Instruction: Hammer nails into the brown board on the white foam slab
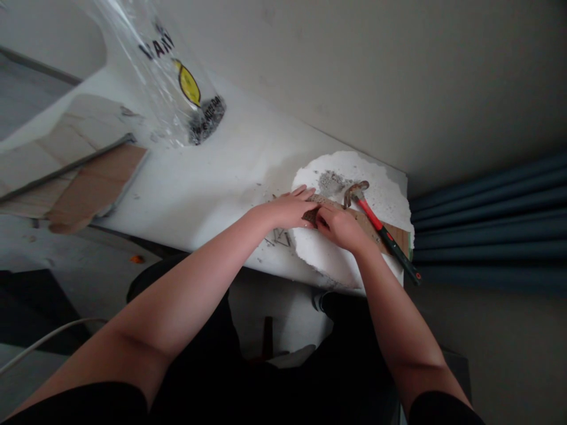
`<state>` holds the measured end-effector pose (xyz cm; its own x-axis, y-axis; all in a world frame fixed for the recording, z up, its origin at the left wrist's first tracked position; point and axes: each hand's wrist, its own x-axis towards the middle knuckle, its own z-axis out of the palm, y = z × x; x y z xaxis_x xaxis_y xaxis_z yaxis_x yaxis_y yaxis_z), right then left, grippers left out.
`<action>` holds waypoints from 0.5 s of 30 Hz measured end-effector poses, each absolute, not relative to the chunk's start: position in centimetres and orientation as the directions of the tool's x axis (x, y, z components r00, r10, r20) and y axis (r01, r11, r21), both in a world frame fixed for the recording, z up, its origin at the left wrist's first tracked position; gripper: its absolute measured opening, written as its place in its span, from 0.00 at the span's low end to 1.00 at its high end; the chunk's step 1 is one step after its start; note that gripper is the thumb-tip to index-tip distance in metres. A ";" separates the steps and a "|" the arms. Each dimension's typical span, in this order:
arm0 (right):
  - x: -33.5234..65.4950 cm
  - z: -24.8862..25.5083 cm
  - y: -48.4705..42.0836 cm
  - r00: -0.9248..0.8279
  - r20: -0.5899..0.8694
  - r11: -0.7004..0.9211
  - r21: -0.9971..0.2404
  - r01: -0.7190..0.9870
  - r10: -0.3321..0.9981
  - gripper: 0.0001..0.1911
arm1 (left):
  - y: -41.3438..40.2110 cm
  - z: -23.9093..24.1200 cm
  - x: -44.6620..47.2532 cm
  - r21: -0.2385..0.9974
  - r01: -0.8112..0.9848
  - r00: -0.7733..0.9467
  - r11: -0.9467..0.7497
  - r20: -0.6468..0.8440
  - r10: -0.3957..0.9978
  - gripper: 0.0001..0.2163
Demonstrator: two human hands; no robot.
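Note:
My left hand (287,209) lies with its fingers stretched out over the near end of a speckled brown board (330,203). Close beside it, my right hand (340,226) has its fingers curled together against the same board; whatever they pinch is hidden. Beneath the board is a white sheet with a ragged edge (385,195). A claw hammer (376,221) with a red and black handle rests just beyond my right hand, its head on the board. Grey crumbs (331,182) are heaped behind the board, and several nail-like bits (280,237) lie by my left wrist.
A clear plastic bag (172,88) with a yellow print and grey contents stands at the back of the white table (199,189). Broken board pieces (95,186) stick out at the left edge. Wall behind, dark blue curtain (487,218) at right, white cable (48,336) lower left.

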<state>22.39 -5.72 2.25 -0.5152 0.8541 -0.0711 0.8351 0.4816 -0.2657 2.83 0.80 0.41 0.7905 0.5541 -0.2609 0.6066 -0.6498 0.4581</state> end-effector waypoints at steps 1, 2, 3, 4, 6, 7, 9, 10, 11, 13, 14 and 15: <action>22.4 2.3 -5.7 -0.515 -0.067 0.480 -0.279 0.832 0.854 0.06 | 0.8 0.4 2.8 0.459 0.605 0.791 -0.650 -0.258 0.555 0.31; 22.5 2.4 -5.7 -0.519 -0.059 0.481 -0.295 0.825 0.853 0.06 | 0.8 0.3 2.8 0.461 0.601 0.794 -0.653 -0.250 0.554 0.32; 22.6 2.4 -5.7 -0.525 -0.050 0.486 -0.314 0.816 0.849 0.07 | 0.9 0.1 2.8 0.463 0.593 0.799 -0.658 -0.240 0.552 0.32; 22.7 2.5 -5.8 -0.535 -0.040 0.493 -0.334 0.803 0.844 0.07 | 0.9 0.0 2.8 0.467 0.585 0.804 -0.663 -0.228 0.549 0.32; 23.0 2.5 -5.9 -0.538 -0.014 0.495 -0.376 0.784 0.843 0.06 | 1.0 -0.2 2.8 0.473 0.577 0.809 -0.666 -0.216 0.547 0.33; 23.1 2.4 -6.0 -0.527 -0.002 0.483 -0.397 0.781 0.850 0.05 | 1.0 -0.2 2.8 0.475 0.579 0.807 -0.662 -0.220 0.548 0.33; 23.1 2.2 -6.0 -0.482 0.012 0.438 -0.436 0.786 0.876 0.06 | 1.0 -0.1 2.8 0.474 0.592 0.799 -0.652 -0.238 0.552 0.32; 23.1 2.0 -6.0 -0.457 0.012 0.412 -0.454 0.790 0.889 0.07 | 1.0 0.0 2.8 0.472 0.598 0.795 -0.648 -0.248 0.554 0.32; 23.0 1.9 -6.0 -0.440 0.006 0.391 -0.469 0.792 0.898 0.08 | 1.0 0.1 2.8 0.469 0.603 0.792 -0.645 -0.255 0.555 0.31; 22.7 1.7 -5.9 -0.425 -0.007 0.369 -0.483 0.794 0.905 0.09 | 1.0 0.2 2.8 0.466 0.609 0.788 -0.642 -0.265 0.556 0.29; 22.6 1.6 -5.9 -0.420 -0.013 0.363 -0.480 0.799 0.907 0.09 | 1.0 0.1 2.8 0.465 0.609 0.788 -0.643 -0.266 0.555 0.29; 22.5 1.6 -5.8 -0.417 -0.021 0.359 -0.471 0.806 0.909 0.09 | 1.1 0.1 2.8 0.466 0.606 0.791 -0.645 -0.264 0.553 0.29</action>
<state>22.46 -5.84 1.62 -0.4165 0.9089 -0.0208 0.8061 0.3586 -0.4708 2.82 1.08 0.08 0.7905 0.5527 -0.2640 0.6062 -0.6447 0.4656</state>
